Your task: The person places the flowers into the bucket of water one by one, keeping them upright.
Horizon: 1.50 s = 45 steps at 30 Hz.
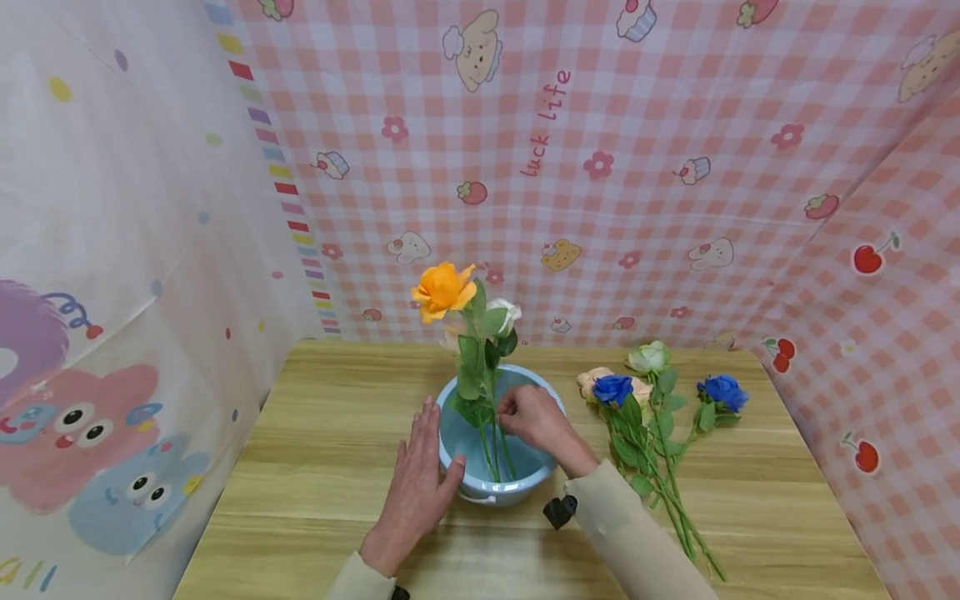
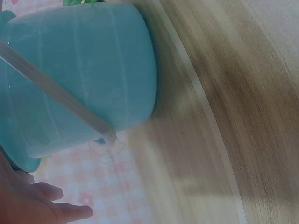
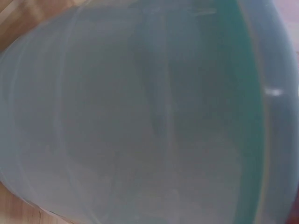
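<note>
A light blue bucket (image 1: 517,490) stands on the table with an orange rose (image 1: 444,292) and a white rose (image 1: 506,317) upright in it. A pale rose (image 1: 452,336) shows partly behind their leaves. My right hand (image 1: 538,421) reaches over the bucket's right rim, its curled fingers pinching a rose stem inside; which bloom that stem bears, I cannot tell. Straight fingers of my left hand (image 1: 422,479) lie along the left rim. The left wrist view has the bucket's side (image 2: 88,70) and its handle (image 2: 58,92); the bucket wall (image 3: 117,116) fills the right wrist view.
Right of the bucket lie several loose roses: two blue roses (image 1: 612,389) (image 1: 722,392), a greenish-white rose (image 1: 648,357) and peach blooms (image 1: 595,384), their stems (image 1: 678,517) pointing toward the front. Patterned cloths (image 1: 660,217) enclose the wooden table (image 1: 330,433) at back and sides.
</note>
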Tool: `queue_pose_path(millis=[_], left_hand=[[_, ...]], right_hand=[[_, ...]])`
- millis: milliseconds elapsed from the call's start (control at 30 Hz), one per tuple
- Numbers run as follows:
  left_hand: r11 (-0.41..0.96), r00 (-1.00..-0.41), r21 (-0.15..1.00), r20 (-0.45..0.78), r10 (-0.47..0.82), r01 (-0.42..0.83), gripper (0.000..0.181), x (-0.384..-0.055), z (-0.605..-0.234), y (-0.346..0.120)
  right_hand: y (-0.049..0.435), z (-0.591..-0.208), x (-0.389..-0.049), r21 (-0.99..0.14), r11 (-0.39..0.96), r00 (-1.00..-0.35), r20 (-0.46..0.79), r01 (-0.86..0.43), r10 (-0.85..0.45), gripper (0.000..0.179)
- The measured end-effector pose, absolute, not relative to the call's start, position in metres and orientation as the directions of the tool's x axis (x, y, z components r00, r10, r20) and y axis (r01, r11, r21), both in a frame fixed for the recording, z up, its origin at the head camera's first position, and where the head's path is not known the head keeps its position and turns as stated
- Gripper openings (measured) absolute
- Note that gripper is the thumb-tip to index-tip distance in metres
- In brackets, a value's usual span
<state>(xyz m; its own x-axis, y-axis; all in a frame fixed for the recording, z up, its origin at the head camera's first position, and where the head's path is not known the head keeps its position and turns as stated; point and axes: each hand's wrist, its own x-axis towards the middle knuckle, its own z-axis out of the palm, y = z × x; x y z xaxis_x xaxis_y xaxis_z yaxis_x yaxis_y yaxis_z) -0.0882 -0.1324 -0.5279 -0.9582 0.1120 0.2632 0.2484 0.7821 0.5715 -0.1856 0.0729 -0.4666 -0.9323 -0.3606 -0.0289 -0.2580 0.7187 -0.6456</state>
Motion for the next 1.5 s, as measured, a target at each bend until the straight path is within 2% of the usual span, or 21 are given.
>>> queue_pose_path(millis=[333,933,1200,1333,1500], left_hand=[[0.781,-0.955,0.568,0.272,0.118,0.258,0.079,-0.089,-0.529,-0.133],[0.782,-0.947,0.56,0.299,0.119,0.275,0.079,-0.088,-0.53,-0.132],[0.781,-0.954,0.57,0.277,0.111,0.257,0.079,-0.089,-0.529,-0.132],[0.776,-0.955,0.576,0.273,0.113,0.256,0.079,-0.089,-0.529,-0.132],[0.774,-0.954,0.578,0.276,0.115,0.26,0.078,-0.089,-0.529,-0.132]], right_hand=[[0.07,-0.47,-0.187,-0.623,0.73,-0.907,-0.076,-0.282,-0.414,0.012],[0.065,-0.477,-0.191,-0.648,0.729,-0.881,-0.188,-0.221,-0.434,0.023],[0.064,-0.476,-0.19,-0.684,0.699,-0.876,-0.185,-0.21,-0.445,0.014],[0.065,-0.476,-0.192,-0.725,0.669,-0.867,-0.219,-0.162,-0.447,0.005],[0.065,-0.477,-0.194,-0.763,0.638,-0.848,-0.264,-0.107,-0.459,0.004]])
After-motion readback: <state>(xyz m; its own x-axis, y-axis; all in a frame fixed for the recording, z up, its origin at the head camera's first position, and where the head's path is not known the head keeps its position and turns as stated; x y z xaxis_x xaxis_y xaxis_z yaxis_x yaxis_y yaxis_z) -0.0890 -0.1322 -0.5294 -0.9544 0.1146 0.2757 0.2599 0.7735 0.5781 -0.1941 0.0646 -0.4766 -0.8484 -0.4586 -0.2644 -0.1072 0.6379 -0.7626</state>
